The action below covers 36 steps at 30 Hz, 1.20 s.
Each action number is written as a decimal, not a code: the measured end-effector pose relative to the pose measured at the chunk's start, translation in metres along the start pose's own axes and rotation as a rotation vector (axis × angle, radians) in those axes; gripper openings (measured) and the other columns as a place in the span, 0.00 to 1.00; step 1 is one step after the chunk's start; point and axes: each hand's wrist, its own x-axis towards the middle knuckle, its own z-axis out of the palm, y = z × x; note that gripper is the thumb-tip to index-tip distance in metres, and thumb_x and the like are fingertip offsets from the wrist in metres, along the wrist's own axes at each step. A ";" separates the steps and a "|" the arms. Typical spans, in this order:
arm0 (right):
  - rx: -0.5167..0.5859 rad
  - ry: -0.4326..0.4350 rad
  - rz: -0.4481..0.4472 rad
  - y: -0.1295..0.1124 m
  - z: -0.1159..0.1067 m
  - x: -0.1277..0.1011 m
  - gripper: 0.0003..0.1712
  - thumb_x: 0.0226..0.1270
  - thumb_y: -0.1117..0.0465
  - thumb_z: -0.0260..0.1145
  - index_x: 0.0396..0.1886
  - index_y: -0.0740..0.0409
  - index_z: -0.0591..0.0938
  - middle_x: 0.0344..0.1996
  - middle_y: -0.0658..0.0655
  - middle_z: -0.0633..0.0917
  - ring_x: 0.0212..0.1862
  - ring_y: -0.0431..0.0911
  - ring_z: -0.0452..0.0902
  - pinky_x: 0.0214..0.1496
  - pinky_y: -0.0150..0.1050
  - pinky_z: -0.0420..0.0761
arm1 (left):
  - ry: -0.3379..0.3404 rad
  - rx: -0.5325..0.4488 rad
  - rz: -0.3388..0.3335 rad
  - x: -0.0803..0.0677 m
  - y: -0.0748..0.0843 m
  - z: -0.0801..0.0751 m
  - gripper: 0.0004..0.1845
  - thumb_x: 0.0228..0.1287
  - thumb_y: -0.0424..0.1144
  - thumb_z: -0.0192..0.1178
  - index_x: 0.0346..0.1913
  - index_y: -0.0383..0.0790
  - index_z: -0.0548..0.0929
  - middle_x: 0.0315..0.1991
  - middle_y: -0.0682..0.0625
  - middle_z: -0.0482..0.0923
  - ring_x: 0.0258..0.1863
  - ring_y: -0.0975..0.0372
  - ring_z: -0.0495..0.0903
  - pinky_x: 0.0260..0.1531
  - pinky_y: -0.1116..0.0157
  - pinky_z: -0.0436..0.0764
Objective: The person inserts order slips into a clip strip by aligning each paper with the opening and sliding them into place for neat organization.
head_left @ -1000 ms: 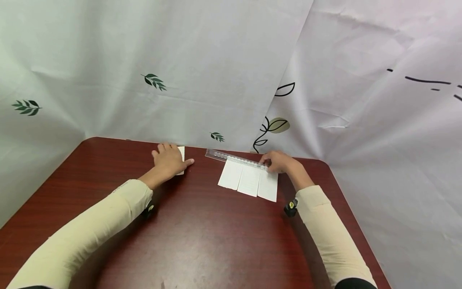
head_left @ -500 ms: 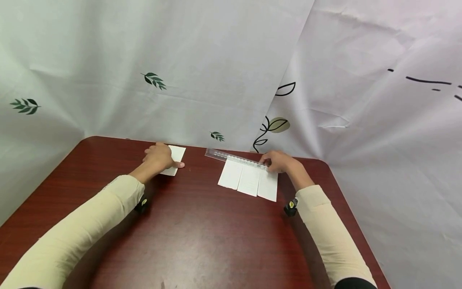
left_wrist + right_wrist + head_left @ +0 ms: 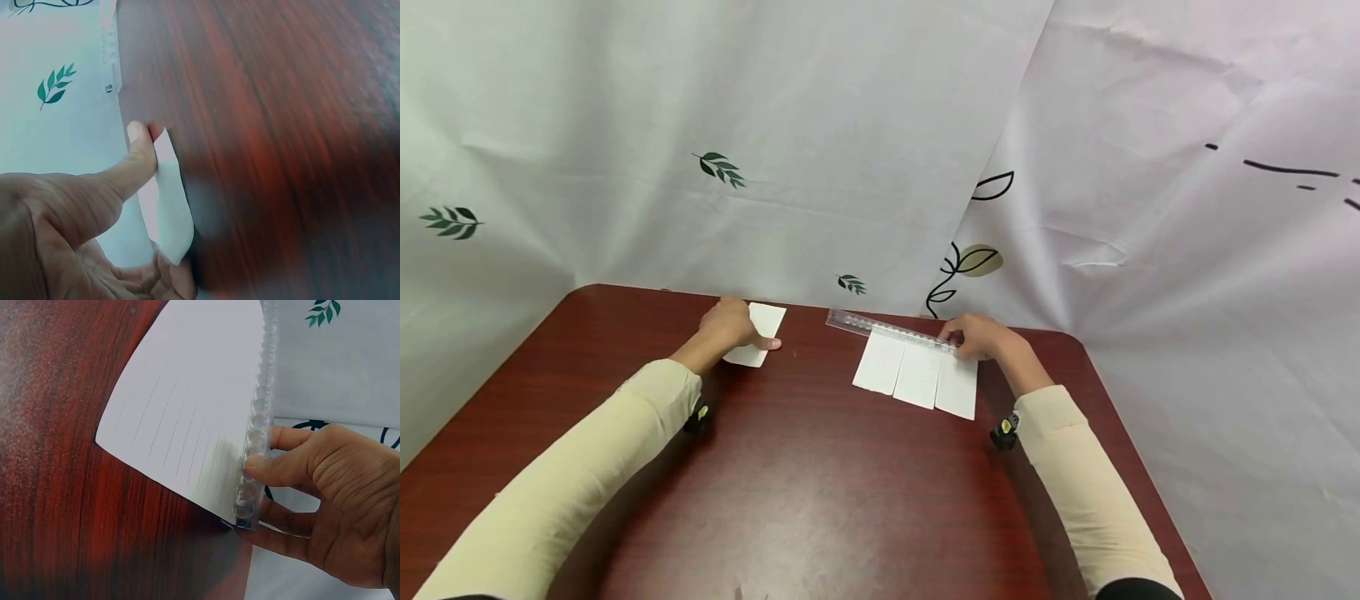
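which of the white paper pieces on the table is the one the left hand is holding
The small separate piece of paper at the far left, pinched by the left hand. The three strips lie side by side under the clear ruler.

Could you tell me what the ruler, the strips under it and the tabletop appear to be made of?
Ruler: clear plastic, apparently; the backdrop shows through it.
Strips: thin matte white paper, faintly lined.
Tabletop: reddish wood grain with a soft sheen, possibly laminate; the look leaves that open.
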 end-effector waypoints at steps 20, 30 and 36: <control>-0.012 -0.002 0.043 -0.005 0.000 -0.001 0.30 0.60 0.77 0.63 0.60 0.56 0.92 0.49 0.60 0.89 0.46 0.49 0.77 0.43 0.37 0.75 | -0.057 -0.217 0.066 -0.010 -0.014 -0.001 0.41 0.68 0.58 0.81 0.59 0.24 0.75 0.46 0.34 0.80 0.39 0.46 0.84 0.31 0.56 0.89; -0.016 0.012 0.067 -0.006 0.001 0.000 0.29 0.60 0.75 0.65 0.59 0.55 0.92 0.50 0.59 0.89 0.50 0.50 0.79 0.49 0.41 0.77 | -0.074 -0.268 0.102 -0.012 -0.022 -0.013 0.30 0.88 0.50 0.60 0.63 0.19 0.78 0.47 0.33 0.83 0.38 0.51 0.84 0.37 0.58 0.88; -0.023 0.011 0.061 -0.007 0.001 0.000 0.29 0.60 0.75 0.66 0.59 0.54 0.92 0.49 0.59 0.89 0.49 0.50 0.79 0.50 0.41 0.77 | -0.052 -0.278 0.120 -0.014 -0.026 -0.022 0.21 0.83 0.45 0.64 0.45 0.23 0.85 0.40 0.37 0.81 0.39 0.51 0.78 0.40 0.59 0.79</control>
